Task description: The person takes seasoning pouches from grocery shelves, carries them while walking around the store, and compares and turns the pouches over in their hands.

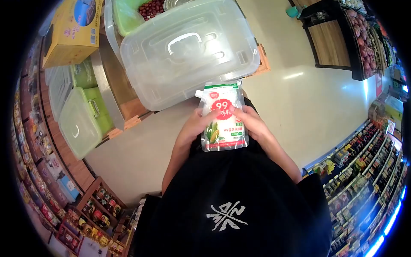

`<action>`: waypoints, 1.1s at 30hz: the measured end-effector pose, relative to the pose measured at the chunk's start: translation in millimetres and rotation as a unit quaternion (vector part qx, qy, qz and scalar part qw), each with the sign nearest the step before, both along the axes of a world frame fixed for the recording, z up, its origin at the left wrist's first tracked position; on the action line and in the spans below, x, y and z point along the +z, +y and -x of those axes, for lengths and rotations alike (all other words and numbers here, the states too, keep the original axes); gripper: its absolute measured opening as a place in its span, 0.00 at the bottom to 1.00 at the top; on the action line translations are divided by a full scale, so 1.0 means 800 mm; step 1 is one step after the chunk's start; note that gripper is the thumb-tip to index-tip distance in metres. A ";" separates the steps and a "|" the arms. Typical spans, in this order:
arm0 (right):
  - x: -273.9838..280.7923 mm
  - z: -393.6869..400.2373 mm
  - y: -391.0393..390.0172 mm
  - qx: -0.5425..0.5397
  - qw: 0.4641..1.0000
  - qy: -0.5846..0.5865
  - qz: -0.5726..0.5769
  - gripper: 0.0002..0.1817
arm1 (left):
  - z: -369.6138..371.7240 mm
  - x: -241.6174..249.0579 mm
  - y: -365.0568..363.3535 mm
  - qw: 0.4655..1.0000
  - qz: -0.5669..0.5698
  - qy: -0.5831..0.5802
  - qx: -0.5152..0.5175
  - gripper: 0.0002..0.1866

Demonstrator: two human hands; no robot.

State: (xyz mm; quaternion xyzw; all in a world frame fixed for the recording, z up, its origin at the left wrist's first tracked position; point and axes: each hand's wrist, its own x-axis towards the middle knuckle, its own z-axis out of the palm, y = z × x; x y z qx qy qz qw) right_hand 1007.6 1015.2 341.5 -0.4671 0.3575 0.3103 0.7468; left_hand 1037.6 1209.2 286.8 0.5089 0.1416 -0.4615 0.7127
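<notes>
Okay, thumbs first: left hand (pixel 198 122) and right hand (pixel 253 122) both pinch a white-and-clear plastic pouch with a red round logo (pixel 224 125), other fingers mostly hidden. Seems like the holding step; moving it calls for steady two-handed support. Pouch sits near a big translucent plastic box (pixel 180 70).

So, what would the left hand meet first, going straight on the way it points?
The pouch that the left hand grips; beyond it, probably the clear plastic lid, though depth is unclear.
</notes>
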 end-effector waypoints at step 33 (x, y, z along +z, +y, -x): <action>0.108 -0.079 -0.042 -0.029 0.880 -0.460 0.115 0.12 | -0.098 0.172 -0.037 0.810 -0.062 -0.582 0.038 0.15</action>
